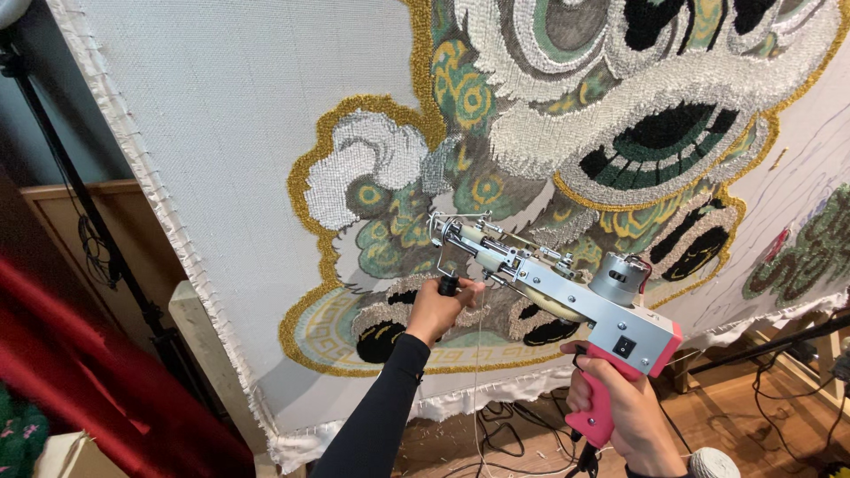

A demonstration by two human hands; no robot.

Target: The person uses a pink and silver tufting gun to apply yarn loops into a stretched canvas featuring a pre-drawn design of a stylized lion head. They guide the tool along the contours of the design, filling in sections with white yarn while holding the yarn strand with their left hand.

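A tufting gun (549, 288) with a grey metal body and a pink grip is pressed with its front end against a large white cloth (230, 115) stretched on a frame. My right hand (624, 412) is closed around the pink grip at the lower right. My left hand (438, 305), in a black sleeve, grips the small black front handle under the gun's nose. The cloth carries a partly tufted lion-dance figure (549, 133) in white, green, black and gold yarn. A thin yarn strand runs down from the gun.
A black stand pole (80, 204) and a red drape (97, 372) are at the left. A wooden frame post (199, 327) edges the cloth. Black cables (505, 425) lie on the wooden floor below, and a yarn cone top (713, 462) shows at the bottom right.
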